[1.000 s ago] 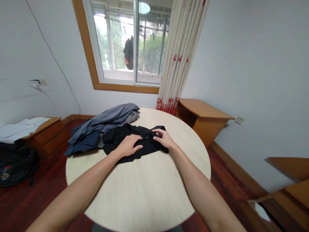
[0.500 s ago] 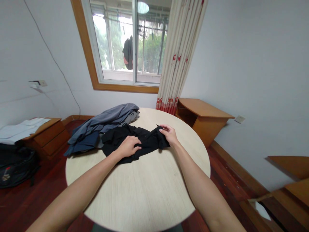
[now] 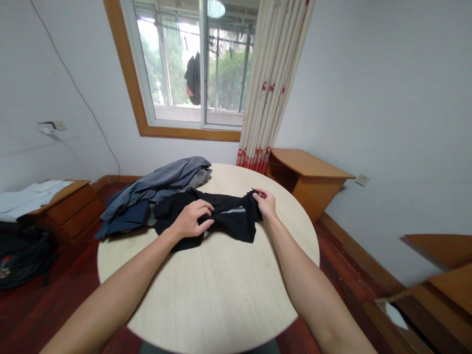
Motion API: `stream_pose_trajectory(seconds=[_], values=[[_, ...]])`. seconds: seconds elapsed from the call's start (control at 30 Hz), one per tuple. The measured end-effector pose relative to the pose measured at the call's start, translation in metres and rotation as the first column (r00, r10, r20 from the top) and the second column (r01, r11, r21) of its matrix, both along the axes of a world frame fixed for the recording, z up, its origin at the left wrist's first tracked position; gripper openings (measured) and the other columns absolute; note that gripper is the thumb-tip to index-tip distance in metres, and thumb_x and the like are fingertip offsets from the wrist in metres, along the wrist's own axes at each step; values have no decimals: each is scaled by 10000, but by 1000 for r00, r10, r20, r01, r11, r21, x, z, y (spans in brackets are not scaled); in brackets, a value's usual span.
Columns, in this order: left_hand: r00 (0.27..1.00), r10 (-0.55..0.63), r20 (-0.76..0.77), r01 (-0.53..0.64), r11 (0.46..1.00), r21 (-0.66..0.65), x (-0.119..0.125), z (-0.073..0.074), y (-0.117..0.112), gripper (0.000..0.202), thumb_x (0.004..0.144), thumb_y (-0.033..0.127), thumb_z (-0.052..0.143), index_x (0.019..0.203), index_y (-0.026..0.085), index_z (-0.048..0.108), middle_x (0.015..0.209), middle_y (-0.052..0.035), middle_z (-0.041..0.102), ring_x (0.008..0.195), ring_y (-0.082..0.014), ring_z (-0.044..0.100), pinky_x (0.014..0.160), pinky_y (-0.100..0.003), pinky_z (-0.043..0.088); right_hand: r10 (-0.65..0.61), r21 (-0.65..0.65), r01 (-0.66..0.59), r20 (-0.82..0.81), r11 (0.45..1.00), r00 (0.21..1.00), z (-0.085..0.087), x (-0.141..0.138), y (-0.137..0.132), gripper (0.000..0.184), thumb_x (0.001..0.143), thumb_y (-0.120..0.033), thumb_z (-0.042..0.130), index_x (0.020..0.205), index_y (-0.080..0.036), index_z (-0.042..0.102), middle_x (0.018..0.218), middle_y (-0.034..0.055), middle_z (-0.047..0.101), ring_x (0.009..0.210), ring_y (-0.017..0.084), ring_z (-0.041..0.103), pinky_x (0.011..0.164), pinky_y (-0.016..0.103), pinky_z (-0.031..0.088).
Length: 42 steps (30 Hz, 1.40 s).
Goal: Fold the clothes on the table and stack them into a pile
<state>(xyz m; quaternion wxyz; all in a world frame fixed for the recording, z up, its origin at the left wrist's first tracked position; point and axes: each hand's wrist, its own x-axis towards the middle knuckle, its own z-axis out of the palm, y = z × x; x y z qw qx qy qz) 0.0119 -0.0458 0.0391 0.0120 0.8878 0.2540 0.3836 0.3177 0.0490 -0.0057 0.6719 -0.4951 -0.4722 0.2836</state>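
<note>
A rumpled black garment [image 3: 238,228] lies across the middle of the round table, with a light grey strip showing on it. My right hand [image 3: 266,202] pinches the garment's right end between thumb and fingers. My left hand [image 3: 191,219] rests on the left part of the garment, thumb and fingers apart, the fingertips against the cloth. Just behind and left of it is a heap of grey and dark blue clothes [image 3: 158,179], which the black garment touches. What kind of garment the black one is, I cannot tell.
The pale round table [image 3: 221,295] carries the clothes. Beyond it stand a wooden desk [image 3: 309,167] at the right and a window with a curtain [image 3: 273,73]. To the left are a small cabinet [image 3: 79,206] with papers and a black bag [image 3: 25,255].
My right hand has moved slightly right with the garment's end, drawing the cloth out. A grey strip and a flap toward me now show. My left hand has shifted slightly left, its thumb and fingers parted.
</note>
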Motion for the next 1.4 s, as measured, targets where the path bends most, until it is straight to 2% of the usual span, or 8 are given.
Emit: stream_pose_trajectory(seconds=[0.27, 0.43, 0.53, 0.7, 0.87, 0.97, 1.2, 1.4], values=[[974, -130, -187, 79, 962, -259, 13, -10, -2, 360, 997, 374, 408, 858, 182, 679, 1142, -101, 713, 1062, -237, 638, 936, -378, 474, 61, 1, -61, 75, 998, 995, 3, -4, -5, 365, 628, -388, 714, 910, -159, 683, 817, 43, 683, 796, 189, 614, 758, 329, 502], [940, -150, -306, 40, 940, -340, 19, -11, -8, 382, 851, 484, 629, 1092, 190, 669, 1071, -99, 707, 1017, -274, 633, 916, -390, 471, 79, -17, -78, 114, 997, 990, 0, -1, -3, 378, 637, -396, 703, 929, -157, 686, 834, 51, 688, 792, 187, 615, 755, 323, 499], [953, -135, -271, 3, 900, -436, 24, -13, -13, 527, 860, 552, 608, 1253, 200, 599, 1175, -106, 680, 1070, -280, 618, 956, -399, 454, 92, -28, -89, 133, 996, 987, -2, -1, 0, 387, 639, -403, 700, 938, -157, 689, 847, 55, 697, 784, 187, 616, 754, 323, 500], [996, -16, -92, -44, 790, -611, 40, -21, -17, 446, 1017, 465, 313, 1324, 246, 552, 1185, -56, 699, 1080, -220, 644, 960, -357, 467, 109, -29, -105, 155, 994, 982, -6, -1, 3, 382, 635, -405, 700, 928, -161, 699, 836, 48, 697, 764, 183, 609, 746, 320, 498], [965, 89, -248, -218, 795, -566, 51, -27, -19, 717, 798, 396, 703, 1446, 195, 472, 1288, -129, 649, 1072, -291, 632, 961, -414, 459, 121, -44, -115, 161, 992, 979, -7, -2, 2, 375, 636, -395, 702, 930, -162, 709, 833, 51, 693, 754, 186, 603, 733, 322, 491], [966, 55, -254, -198, 788, -584, 51, -27, -19, 833, 707, 320, 787, 1464, 227, 455, 1268, -92, 665, 1024, -267, 641, 947, -388, 460, 127, -38, -122, 192, 992, 973, -8, -3, 1, 372, 642, -403, 704, 927, -163, 713, 841, 56, 697, 762, 190, 605, 746, 330, 489], [990, -5, -142, -94, 727, -680, 49, -28, -16, 549, 662, 206, 794, 1196, 171, 671, 1030, -38, 718, 916, -209, 655, 824, -288, 473, 152, -36, -148, 206, 988, 967, -11, -5, 1, 386, 636, -423, 705, 922, -163, 710, 822, 51, 692, 751, 186, 600, 748, 333, 487], [999, -40, -32, 8, 747, -665, 45, -21, -14, 183, 679, 216, 768, 848, 161, 724, 784, 10, 635, 711, -142, 570, 660, -254, 429, 140, -36, -136, 208, 990, 968, -6, -6, -3, 386, 640, -437, 705, 918, -169, 694, 814, 46, 687, 753, 186, 598, 750, 334, 485]])
